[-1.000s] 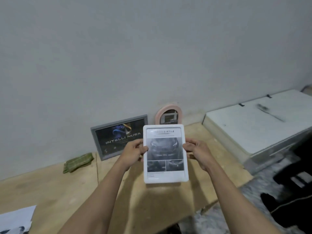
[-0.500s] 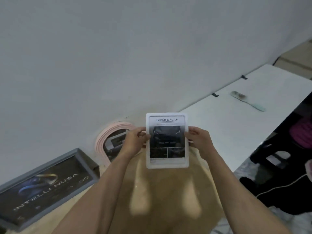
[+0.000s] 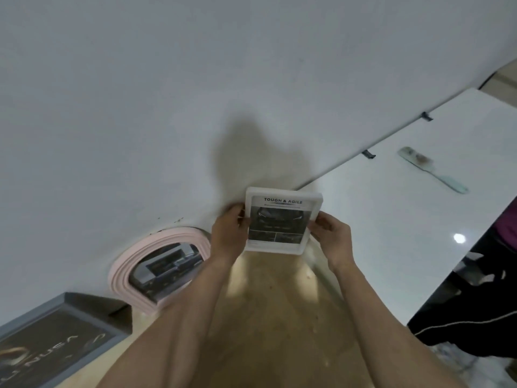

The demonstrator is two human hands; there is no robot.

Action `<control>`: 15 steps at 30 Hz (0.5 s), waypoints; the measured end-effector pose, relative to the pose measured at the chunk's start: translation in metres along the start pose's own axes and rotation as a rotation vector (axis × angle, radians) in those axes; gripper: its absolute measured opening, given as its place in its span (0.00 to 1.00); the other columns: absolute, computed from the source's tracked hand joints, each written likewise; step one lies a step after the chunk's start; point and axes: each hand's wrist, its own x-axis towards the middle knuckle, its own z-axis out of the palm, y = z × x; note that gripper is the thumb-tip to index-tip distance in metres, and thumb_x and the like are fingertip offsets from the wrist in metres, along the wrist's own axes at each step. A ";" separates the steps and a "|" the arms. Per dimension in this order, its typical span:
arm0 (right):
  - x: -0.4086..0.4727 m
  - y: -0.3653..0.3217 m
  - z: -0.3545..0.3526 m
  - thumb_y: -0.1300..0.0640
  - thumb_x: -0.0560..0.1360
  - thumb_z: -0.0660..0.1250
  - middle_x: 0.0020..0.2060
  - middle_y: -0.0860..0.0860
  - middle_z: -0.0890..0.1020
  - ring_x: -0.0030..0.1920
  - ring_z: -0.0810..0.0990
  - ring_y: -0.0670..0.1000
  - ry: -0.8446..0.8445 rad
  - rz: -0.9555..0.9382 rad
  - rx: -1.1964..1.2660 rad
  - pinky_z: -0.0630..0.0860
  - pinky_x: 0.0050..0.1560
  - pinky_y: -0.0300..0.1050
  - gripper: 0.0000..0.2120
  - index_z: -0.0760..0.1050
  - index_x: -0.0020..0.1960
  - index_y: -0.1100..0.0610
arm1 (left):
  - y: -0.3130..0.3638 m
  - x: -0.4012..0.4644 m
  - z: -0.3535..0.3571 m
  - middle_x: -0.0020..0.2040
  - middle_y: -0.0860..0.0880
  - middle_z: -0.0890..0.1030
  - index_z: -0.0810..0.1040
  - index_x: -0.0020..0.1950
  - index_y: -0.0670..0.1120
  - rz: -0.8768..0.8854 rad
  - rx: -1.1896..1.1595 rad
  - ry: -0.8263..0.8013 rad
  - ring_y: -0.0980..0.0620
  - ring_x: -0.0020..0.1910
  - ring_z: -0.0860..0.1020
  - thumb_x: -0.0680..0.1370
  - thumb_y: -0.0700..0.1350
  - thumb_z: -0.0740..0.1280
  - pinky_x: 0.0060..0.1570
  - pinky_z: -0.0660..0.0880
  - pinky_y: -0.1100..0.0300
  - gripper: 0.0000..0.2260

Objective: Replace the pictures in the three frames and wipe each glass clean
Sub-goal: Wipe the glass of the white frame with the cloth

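— How are your hands sitting on the white frame [image 3: 282, 219]?

— Both arms reach straight forward. Your left hand [image 3: 228, 233] has its grip on the frame's left edge, fingers curled behind and thumb on the front. Your right hand [image 3: 333, 233] pinches the right edge the same way, knuckles toward you.

— And where is the frame?

— Upright and facing you, its top close to the wall [image 3: 195, 93], above the far end of the wooden desk [image 3: 279, 317]. I cannot tell whether its lower edge touches the desk.

— The other frames?

— The pink arched frame [image 3: 159, 270] leans on the wall left of the white frame. The grey frame [image 3: 56, 348] stands further left.
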 end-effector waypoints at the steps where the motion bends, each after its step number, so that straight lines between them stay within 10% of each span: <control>1: 0.002 0.004 0.000 0.72 0.75 0.64 0.38 0.47 0.82 0.31 0.81 0.37 0.001 -0.006 -0.014 0.75 0.32 0.27 0.10 0.79 0.51 0.61 | -0.002 0.000 0.002 0.54 0.48 0.85 0.81 0.59 0.48 -0.019 0.000 0.006 0.44 0.52 0.82 0.79 0.44 0.65 0.54 0.79 0.48 0.10; 15: -0.015 0.037 -0.009 0.62 0.73 0.70 0.34 0.45 0.83 0.37 0.81 0.44 -0.107 0.033 -0.198 0.77 0.46 0.45 0.09 0.84 0.50 0.51 | -0.026 -0.028 0.005 0.49 0.46 0.85 0.81 0.54 0.44 -0.052 0.019 0.023 0.44 0.47 0.81 0.79 0.40 0.65 0.47 0.77 0.50 0.07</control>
